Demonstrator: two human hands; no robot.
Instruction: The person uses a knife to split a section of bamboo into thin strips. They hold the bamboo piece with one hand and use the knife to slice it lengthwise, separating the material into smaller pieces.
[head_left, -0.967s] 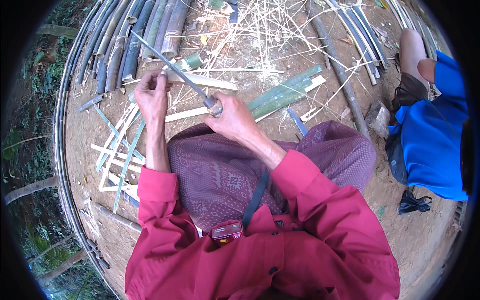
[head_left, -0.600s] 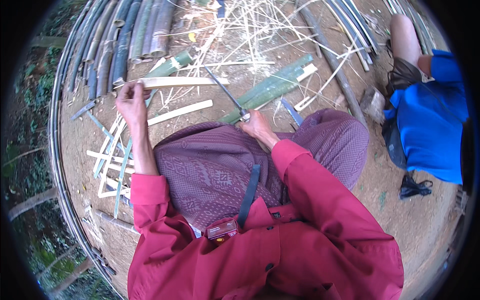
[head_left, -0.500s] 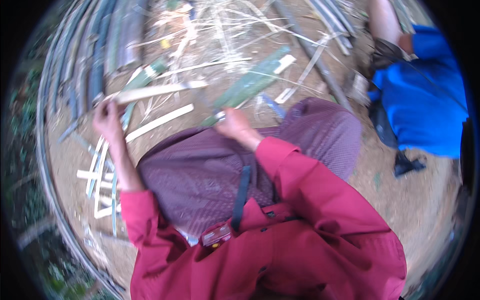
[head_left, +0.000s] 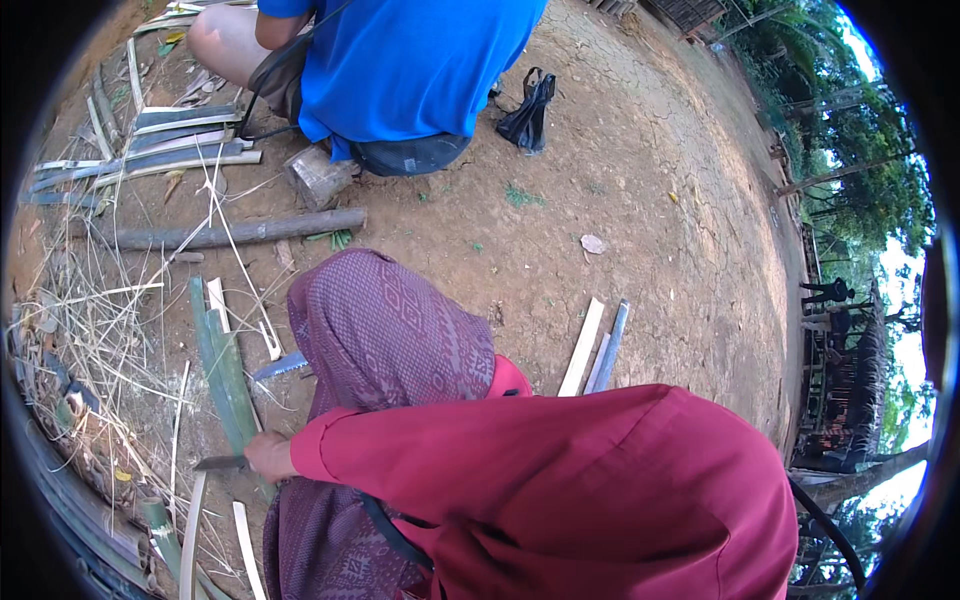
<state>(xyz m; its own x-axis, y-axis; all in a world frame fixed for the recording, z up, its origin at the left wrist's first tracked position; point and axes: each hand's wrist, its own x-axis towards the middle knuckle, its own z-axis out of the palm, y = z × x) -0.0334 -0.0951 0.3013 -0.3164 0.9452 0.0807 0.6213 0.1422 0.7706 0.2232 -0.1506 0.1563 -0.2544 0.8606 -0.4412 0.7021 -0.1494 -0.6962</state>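
My right hand [head_left: 266, 457] is closed around a knife [head_left: 221, 463], whose blade points left. The blade's edge is at the upper end of a pale split-bamboo strip [head_left: 192, 535]; whether they touch is hard to tell. Just beyond the hand lies a wide green split-bamboo piece [head_left: 225, 385]. Another pale strip [head_left: 247, 552] rests on the ground near my knee. My left hand is outside the picture, and so is the lower end of the strip by the knife.
A saw blade [head_left: 281, 366] pokes out by my knee. Thin shavings [head_left: 100, 330] litter the left. Farther off are a pole [head_left: 235, 229], split bamboo [head_left: 165, 150], a wood block [head_left: 318, 176], a person in a blue shirt [head_left: 410, 75] and a black plastic bag [head_left: 530, 115]. Slats [head_left: 583, 347] lie rightward.
The view has swung to the right, so the person in blue now appears at the top and my left hand has left the picture. My right hand still grips the knife.
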